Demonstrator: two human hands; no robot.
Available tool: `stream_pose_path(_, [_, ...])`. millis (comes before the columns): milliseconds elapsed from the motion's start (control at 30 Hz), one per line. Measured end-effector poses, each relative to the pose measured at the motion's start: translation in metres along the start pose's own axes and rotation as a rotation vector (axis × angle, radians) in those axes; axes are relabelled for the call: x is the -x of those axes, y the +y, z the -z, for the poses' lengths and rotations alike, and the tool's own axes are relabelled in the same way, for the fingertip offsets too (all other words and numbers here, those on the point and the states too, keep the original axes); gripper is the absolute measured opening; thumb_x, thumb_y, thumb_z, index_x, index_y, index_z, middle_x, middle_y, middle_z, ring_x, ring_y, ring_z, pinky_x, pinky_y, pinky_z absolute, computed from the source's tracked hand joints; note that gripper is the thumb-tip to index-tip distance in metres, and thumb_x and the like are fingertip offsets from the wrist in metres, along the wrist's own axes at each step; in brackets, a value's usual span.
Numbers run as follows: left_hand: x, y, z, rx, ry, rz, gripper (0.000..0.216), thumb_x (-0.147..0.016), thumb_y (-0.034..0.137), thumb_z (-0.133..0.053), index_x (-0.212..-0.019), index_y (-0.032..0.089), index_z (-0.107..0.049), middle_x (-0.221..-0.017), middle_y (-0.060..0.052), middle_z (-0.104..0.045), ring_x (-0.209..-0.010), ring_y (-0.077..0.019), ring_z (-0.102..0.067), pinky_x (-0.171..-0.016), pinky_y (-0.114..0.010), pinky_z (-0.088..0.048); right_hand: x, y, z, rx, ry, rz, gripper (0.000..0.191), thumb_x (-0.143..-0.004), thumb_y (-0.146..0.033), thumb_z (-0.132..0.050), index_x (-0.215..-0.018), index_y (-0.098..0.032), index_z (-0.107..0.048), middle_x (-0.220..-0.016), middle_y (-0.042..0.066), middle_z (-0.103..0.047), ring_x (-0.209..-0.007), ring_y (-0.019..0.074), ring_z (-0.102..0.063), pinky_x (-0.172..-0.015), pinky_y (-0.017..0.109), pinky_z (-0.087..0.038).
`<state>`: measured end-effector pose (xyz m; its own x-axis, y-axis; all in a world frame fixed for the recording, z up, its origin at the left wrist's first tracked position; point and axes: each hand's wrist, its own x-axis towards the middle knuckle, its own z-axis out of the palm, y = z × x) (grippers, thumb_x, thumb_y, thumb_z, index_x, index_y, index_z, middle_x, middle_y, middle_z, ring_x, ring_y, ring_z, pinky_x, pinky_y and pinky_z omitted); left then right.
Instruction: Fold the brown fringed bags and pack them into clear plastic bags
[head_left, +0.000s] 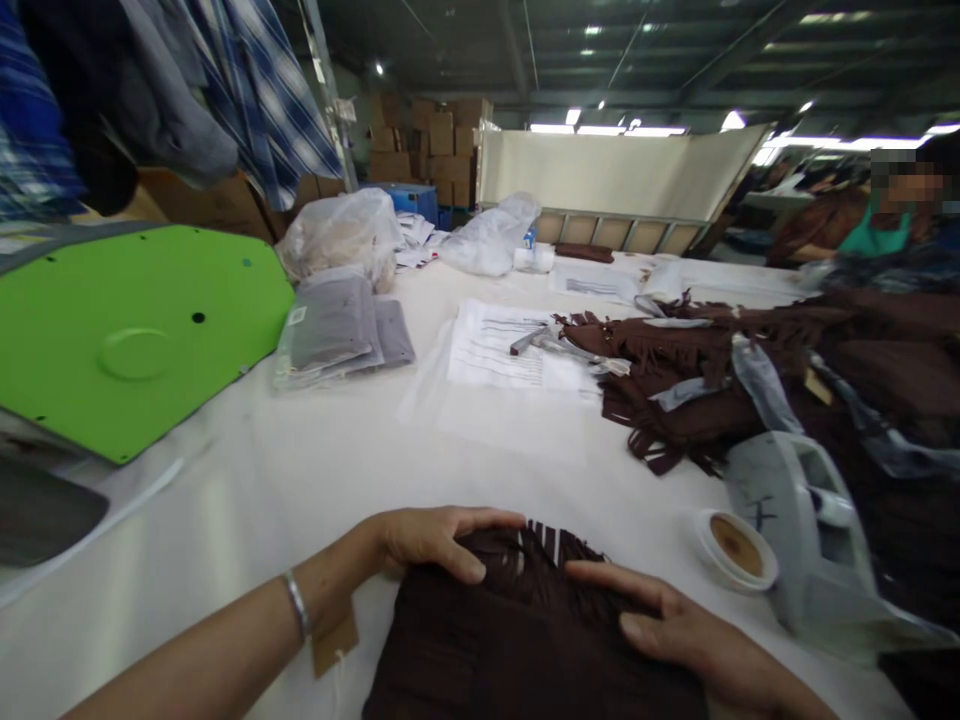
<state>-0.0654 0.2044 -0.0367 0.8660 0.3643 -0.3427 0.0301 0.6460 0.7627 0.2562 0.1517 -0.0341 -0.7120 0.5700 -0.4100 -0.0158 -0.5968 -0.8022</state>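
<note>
A dark brown fringed garment (525, 640) lies on the white table in front of me, its cut strips pointing away. My left hand (442, 540) rests on its far left edge, thumb and fingers apart. On the right side of the fringe lies my right hand (660, 620), index finger and thumb stretched out. Both hands touch the cloth without gripping it. A brown cardboard tag (335, 640) with a string sits beside the garment, partly behind my left wrist.
A grey tape dispenser (795, 530) and a tape roll (739, 550) stand to the right, before piled brown fringed garments (675, 390). Bagged grey garments (337, 325) and printed sheets (495, 345) lie farther back. A green machine panel (142, 330) is at left. A person (862, 230) is at far right.
</note>
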Motion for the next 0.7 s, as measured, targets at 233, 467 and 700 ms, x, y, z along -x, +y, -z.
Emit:
stream_pose_path(233, [-0.018,0.009,0.001,-0.28,-0.056,0.011,0.08,-0.067,0.034,-0.084,-0.139,0.031,-0.048,-0.137,-0.002,-0.055,-0.128,-0.032,-0.048,-0.106,-0.045,-0.037,-0.005,-0.012,0.0,0.143,-0.049,0.034,0.065,-0.079,-0.043,-0.072,-0.138,-0.027,-0.051,-0.141,0.009,-0.052,-0.131,0.0321,-0.045,-0.11,0.048,-0.031])
stream_pose_path(467, [0.015,0.026,-0.051,-0.854,-0.006,-0.249,0.057,-0.083,0.006,-0.053,-0.137,0.027,-0.052,-0.132,-0.001,-0.061,-0.118,-0.0214,-0.057,-0.101,-0.031,-0.043,0.022,-0.044,-0.041,0.806,0.047,-0.008,0.051,-0.084,-0.047,-0.066,-0.133,-0.038,-0.055,-0.136,0.003,-0.058,-0.123,0.0284,-0.055,-0.101,0.04,-0.046])
stream_pose_path(700, [0.047,-0.028,-0.085,-1.309,0.011,-0.319,0.04,-0.087,0.008,-0.053,-0.121,0.026,-0.063,-0.14,-0.006,-0.054,-0.129,-0.0211,-0.05,-0.115,-0.037,-0.028,0.01,0.023,-0.048,1.519,-0.088,0.637,0.036,-0.093,-0.035,-0.057,-0.129,-0.037,-0.058,-0.135,0.0,-0.057,-0.125,0.0244,-0.052,-0.107,0.041,-0.041])
